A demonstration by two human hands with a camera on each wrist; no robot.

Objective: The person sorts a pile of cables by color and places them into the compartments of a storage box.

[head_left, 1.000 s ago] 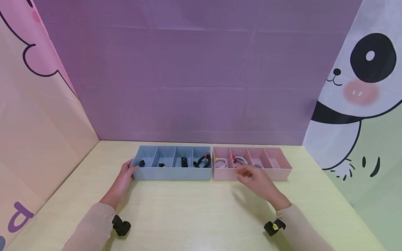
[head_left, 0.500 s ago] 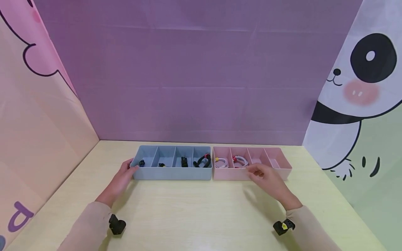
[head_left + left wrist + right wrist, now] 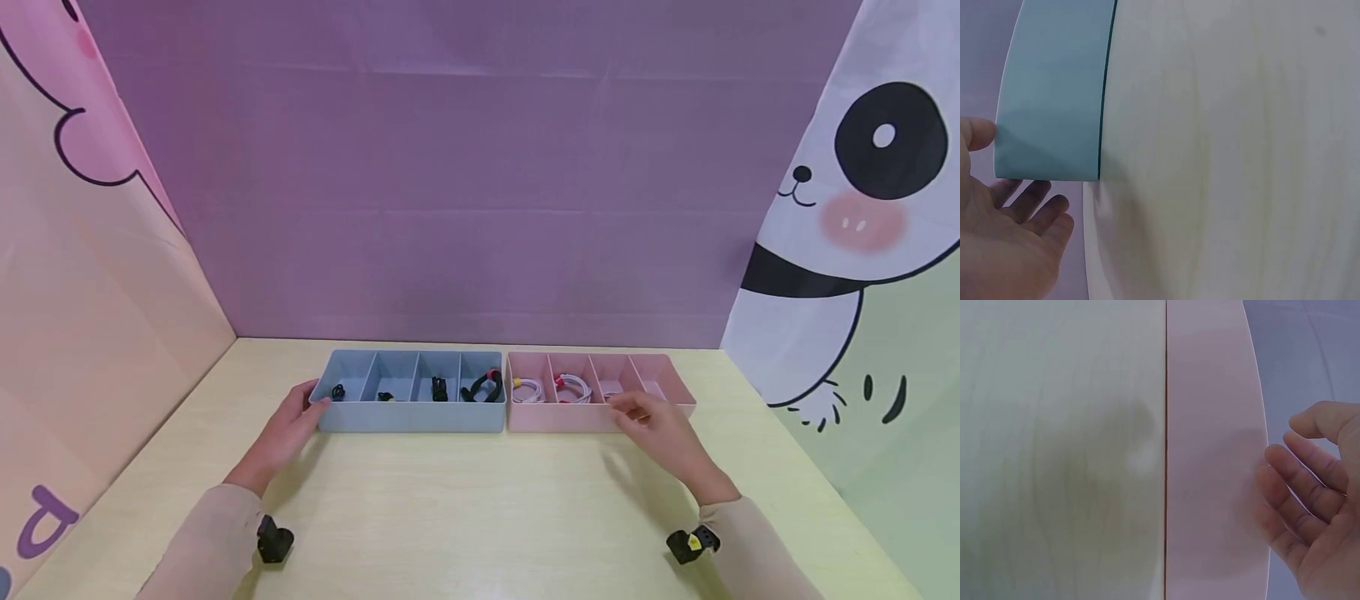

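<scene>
My left hand [image 3: 291, 425] is at the left end of a blue divided box [image 3: 411, 418]. In the left wrist view, the thumb [image 3: 982, 134] meets the box's upper edge, with loosely bent fingers [image 3: 1055, 215] along the end wall. A pink divided box [image 3: 558, 418] stands to the right of the blue one. My right hand [image 3: 663, 437] hovers at its front rim by the third compartment, with relaxed, slightly bent fingers [image 3: 1304, 487] and nothing held. One white coiled cable [image 3: 529, 388] with a yellow tie and another white cable [image 3: 574, 387] with red occupy separate pink compartments.
Small black coiled cables [image 3: 338, 392], a black bundle [image 3: 439, 388] and a black loop [image 3: 483, 385] with a red part sit in blue compartments. Something pale partly shows behind the right fingers. A purple backdrop [image 3: 480, 175] rises behind the light wooden table [image 3: 465, 517].
My right hand has moved rightward along the pink box's front, from the second compartment to the third and fourth. The left hand stays at the blue box's end; its forearm has shifted slightly left.
</scene>
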